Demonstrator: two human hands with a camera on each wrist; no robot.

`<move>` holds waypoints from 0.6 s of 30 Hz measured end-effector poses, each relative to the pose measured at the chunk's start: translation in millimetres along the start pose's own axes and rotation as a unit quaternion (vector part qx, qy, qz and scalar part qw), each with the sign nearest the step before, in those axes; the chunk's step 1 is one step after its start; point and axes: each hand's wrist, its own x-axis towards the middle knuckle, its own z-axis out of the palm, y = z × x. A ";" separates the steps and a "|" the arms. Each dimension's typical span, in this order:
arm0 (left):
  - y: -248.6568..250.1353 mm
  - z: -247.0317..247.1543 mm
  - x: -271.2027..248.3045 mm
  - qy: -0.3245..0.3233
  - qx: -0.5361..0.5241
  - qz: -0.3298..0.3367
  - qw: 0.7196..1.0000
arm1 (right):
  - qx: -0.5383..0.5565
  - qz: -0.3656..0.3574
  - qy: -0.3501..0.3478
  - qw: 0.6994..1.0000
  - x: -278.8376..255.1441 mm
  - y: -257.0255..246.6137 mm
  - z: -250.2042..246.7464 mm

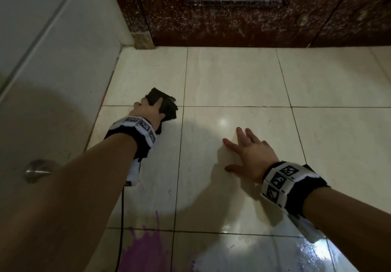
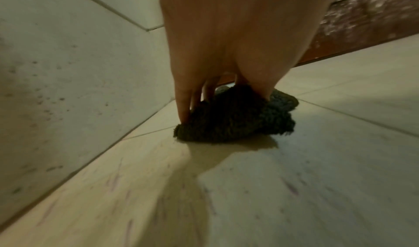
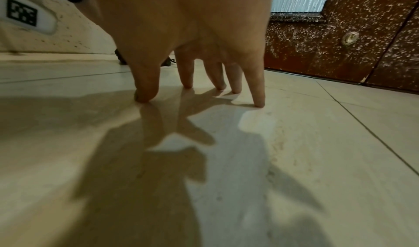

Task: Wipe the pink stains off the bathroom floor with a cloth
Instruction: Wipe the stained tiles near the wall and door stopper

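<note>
Pink stain (image 1: pixel 146 248) near, unwiped; left hand (image 1: pixel 149 110) far off gripping cloth (image 1: pixel 167 106); right hand (image 1: pixel 251 155) spread on floor (image 1: pixel 232 77). Barely begun.

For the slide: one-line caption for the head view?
Left hand presses dark terry cloth onto cream floor tile; right hand braces flat; purple-pink stain remains.

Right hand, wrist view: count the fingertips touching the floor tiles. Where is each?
5. On the right hand, the thumb tip is left, three fingertips cluster in the middle, and the little finger is right.
</note>
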 end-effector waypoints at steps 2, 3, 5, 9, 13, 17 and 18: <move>11.1 -4.9 -13.8 0.014 0.030 0.023 0.999 | -0.003 0.000 0.000 1.000 -0.1 -0.6 -0.5; 16.5 -5.9 -22.8 0.007 0.034 0.042 0.998 | -0.005 0.000 0.000 1.000 -0.3 -1.1 -0.3; 26.8 -5.3 -43.5 -0.007 0.034 0.100 0.994 | -0.006 0.000 0.000 1.000 0.1 -1.7 -0.1; 46.1 5.3 -93.8 -0.005 0.038 0.236 0.971 | -0.007 0.000 0.001 1.000 -0.3 -2.6 -1.4; 43.4 -0.1 -82.9 -0.007 0.042 0.200 0.979 | -0.009 0.000 -0.007 1.000 -0.4 -4.2 -4.4; -5.0 -24.5 -41.8 0.044 -0.007 -0.037 0.998 | -0.027 0.003 -0.013 1.000 0.1 -6.1 -9.1; -22.3 -27.4 -35.2 0.043 -0.018 -0.088 0.995 | -0.037 0.003 -0.009 0.999 0.3 -6.6 -10.9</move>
